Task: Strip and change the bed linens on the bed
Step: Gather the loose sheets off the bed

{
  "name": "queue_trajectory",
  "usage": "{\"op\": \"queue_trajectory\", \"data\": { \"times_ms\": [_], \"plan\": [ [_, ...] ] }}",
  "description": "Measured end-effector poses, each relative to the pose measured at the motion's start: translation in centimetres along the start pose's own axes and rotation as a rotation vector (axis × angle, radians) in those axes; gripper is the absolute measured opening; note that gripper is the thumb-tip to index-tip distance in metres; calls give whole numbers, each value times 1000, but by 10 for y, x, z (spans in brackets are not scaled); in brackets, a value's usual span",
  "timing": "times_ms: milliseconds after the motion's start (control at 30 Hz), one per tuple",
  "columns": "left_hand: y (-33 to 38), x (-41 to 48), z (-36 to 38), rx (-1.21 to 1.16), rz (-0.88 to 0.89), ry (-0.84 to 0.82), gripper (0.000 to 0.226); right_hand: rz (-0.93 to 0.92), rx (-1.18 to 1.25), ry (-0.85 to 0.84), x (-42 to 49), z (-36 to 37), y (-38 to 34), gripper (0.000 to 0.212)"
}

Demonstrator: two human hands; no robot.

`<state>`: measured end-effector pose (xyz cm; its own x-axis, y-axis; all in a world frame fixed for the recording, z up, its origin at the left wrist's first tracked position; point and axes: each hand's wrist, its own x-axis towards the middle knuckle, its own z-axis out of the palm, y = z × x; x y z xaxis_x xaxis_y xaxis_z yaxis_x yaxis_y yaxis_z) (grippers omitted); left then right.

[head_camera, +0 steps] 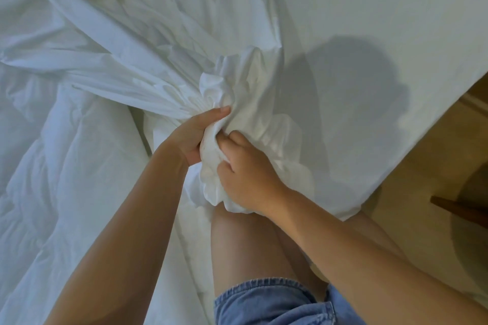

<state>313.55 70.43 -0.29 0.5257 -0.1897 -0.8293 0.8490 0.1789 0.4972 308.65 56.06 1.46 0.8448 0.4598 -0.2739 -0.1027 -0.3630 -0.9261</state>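
A white sheet (111, 71) lies gathered and wrinkled across the left of the bed, drawn into a tight bunch (237, 92) near the middle of the view. My left hand (196, 134) grips the bunch from the left, thumb on top. My right hand (248, 169) grips the same bunch from below and right, fingers dug into the cloth. On the right, the bed surface (369, 8) is covered smooth and flat up to its corner.
My knee (237, 240) rests against the bed edge, with denim shorts (266, 301) below. A wooden floor (422, 206) shows at the right, with a dark wooden leg (459, 208) on it. My head's shadow falls on the smooth surface.
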Motion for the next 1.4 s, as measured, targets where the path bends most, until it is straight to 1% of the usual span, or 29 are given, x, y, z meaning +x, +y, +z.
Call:
{"op": "queue_trajectory", "data": {
  "times_ms": [100,133,167,200,233,300,333,367,400,433,500,567,633,667,700,733,767,833,867,933,967,1067,1133,1200,1333,1400],
  "plan": [
    [-4,-2,-3,-4,-28,-9,25,-64,20,-93,-11,8,-2,49],
    [-5,-3,-4,-4,-26,-3,29,-65,76,-128,-12,6,-2,42],
    [-5,-3,-5,2,-21,-1,34,-47,170,-124,-11,2,0,30],
    [-6,-2,-4,7,-8,0,38,7,314,-66,-9,-4,1,18],
    [-5,-2,-3,3,7,1,40,116,477,65,-4,-10,5,15],
    [-6,-1,-2,-20,38,17,42,423,774,367,10,-22,19,15],
    [-7,0,-2,-30,50,25,43,536,837,457,17,-27,26,14],
    [-9,0,-3,-33,55,32,45,611,816,463,24,-31,33,11],
    [-10,1,-4,-27,53,36,46,654,786,414,29,-35,36,9],
    [-11,1,-4,-15,43,39,45,676,776,353,34,-38,36,11],
    [-12,1,-3,4,29,42,41,655,808,271,40,-42,29,13],
    [-14,3,0,19,39,36,32,529,836,281,43,-41,15,13],
    [-15,4,4,44,70,65,12,376,773,257,42,-35,6,13],
    [-16,4,6,49,91,86,14,323,753,210,40,-33,2,18],
    [-16,5,5,41,106,102,24,299,745,163,38,-30,0,27],
    [-17,5,5,24,109,109,31,308,735,150,36,-29,0,32],
    [-17,5,6,11,106,119,33,341,729,185,35,-28,2,33],
    [-17,4,7,10,100,138,23,425,669,307,34,-25,8,26],
    [-16,4,9,15,98,160,19,445,608,332,33,-22,10,24],
    [-17,5,13,5,110,211,17,481,536,326,34,-16,11,24],
    [-18,6,15,-15,118,227,17,516,545,321,35,-14,12,22],
    [-19,7,19,-71,146,252,16,597,585,343,39,-11,12,29],
    [-21,7,17,-77,157,245,16,594,550,338,39,-8,12,32],
    [-22,7,15,-94,164,238,14,547,535,342,38,-5,12,29],
    [-22,6,17,-104,204,187,18,447,528,420,36,-6,14,27],
    [-21,7,17,-106,205,164,21,437,539,396,35,-9,18,26]
  ]
}}
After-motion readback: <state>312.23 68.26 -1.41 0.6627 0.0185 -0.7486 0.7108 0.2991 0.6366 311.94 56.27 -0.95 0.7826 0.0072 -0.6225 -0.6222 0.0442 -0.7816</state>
